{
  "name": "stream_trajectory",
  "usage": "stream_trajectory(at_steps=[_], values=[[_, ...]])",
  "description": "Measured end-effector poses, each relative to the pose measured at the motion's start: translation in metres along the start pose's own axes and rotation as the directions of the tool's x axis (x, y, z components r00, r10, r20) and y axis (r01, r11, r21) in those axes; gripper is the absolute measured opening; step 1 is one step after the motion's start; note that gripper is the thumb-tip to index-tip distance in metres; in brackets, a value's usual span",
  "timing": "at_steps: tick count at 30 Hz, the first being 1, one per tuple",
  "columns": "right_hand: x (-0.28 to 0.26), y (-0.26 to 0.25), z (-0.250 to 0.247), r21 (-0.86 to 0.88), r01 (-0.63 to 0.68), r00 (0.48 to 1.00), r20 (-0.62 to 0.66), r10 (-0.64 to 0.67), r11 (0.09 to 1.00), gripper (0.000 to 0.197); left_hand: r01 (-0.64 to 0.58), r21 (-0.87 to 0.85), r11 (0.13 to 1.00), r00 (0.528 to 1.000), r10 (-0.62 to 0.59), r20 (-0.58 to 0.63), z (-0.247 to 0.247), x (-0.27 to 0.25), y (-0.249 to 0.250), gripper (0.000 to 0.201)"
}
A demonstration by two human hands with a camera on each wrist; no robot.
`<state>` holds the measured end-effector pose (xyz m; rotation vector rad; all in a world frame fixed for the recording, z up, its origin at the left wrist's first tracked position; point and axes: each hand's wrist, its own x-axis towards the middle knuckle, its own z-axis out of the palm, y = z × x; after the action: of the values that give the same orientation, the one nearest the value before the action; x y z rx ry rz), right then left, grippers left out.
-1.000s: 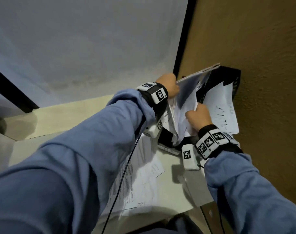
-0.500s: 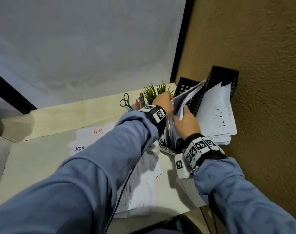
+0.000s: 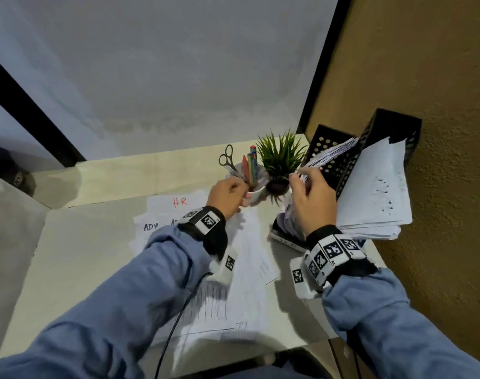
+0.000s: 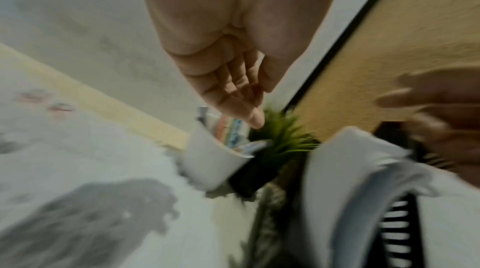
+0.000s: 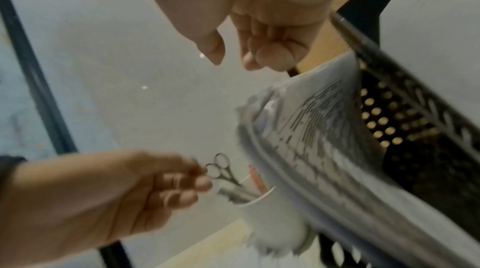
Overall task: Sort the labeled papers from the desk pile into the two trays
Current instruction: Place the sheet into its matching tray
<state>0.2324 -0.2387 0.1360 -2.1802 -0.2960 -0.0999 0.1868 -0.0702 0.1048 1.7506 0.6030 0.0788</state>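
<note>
Two stacked black perforated trays stand at the desk's right edge. The lower tray (image 3: pixel 322 143) holds a thick sheaf of papers (image 3: pixel 333 152), and the upper tray (image 3: pixel 392 127) holds a white stack (image 3: pixel 375 192). My right hand (image 3: pixel 311 198) hovers at the sheaf's near edge, and in the right wrist view its fingers (image 5: pixel 270 55) curl loosely just above the sheaf (image 5: pixel 324 120) and hold nothing. My left hand (image 3: pixel 227 194) hangs over the desk pile (image 3: pixel 214 291) beside the cup, fingers relaxed and empty (image 4: pixel 241 92). Sheets marked "H.R" (image 3: pixel 180 201) and "ADM" (image 3: pixel 150 227) lie in the pile.
A white cup (image 3: pixel 254 193) with scissors (image 3: pixel 227 160) and pens stands next to a small potted plant (image 3: pixel 281 157), just left of the trays. A brown wall runs close along the right. A black cable (image 3: pixel 175 324) hangs from my left wrist.
Both hands have let go of the lifted papers, which dropped back into the lower tray. My left hand pulled left toward the cup; my right hand drew back to the sheaf's near edge.
</note>
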Motion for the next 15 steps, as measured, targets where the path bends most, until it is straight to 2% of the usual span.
stream_trajectory(at_steps=[3,5,8,10,12,15], values=[[-0.033,-0.010,0.022,0.076,0.129,0.983,0.125,-0.138,0.989,0.019,0.164,0.168,0.972,0.969,-0.127,-0.211,-0.042,-0.006,-0.057,0.012],[-0.053,-0.007,0.045,0.052,0.133,0.958,0.250,-0.142,0.990,0.021,0.331,0.349,0.877,0.919,-0.216,-0.329,-0.070,-0.014,-0.093,0.016],[-0.071,0.012,0.080,-0.025,-0.028,0.916,0.399,0.035,0.999,0.019,0.551,0.429,0.716,0.825,-0.386,-0.413,-0.096,-0.034,-0.137,0.038],[-0.077,0.024,0.098,-0.082,-0.173,0.848,0.495,0.191,0.981,0.015,0.620,0.433,0.655,0.779,-0.442,-0.445,-0.100,-0.049,-0.156,0.044],[-0.082,0.033,0.111,-0.176,-0.255,0.775,0.550,0.310,0.951,0.028,0.634,0.441,0.635,0.767,-0.447,-0.460,-0.101,-0.060,-0.168,0.048],[-0.089,0.037,0.122,-0.245,-0.341,0.700,0.578,0.419,0.908,0.046,0.652,0.435,0.621,0.753,-0.466,-0.464,-0.103,-0.067,-0.176,0.060]])
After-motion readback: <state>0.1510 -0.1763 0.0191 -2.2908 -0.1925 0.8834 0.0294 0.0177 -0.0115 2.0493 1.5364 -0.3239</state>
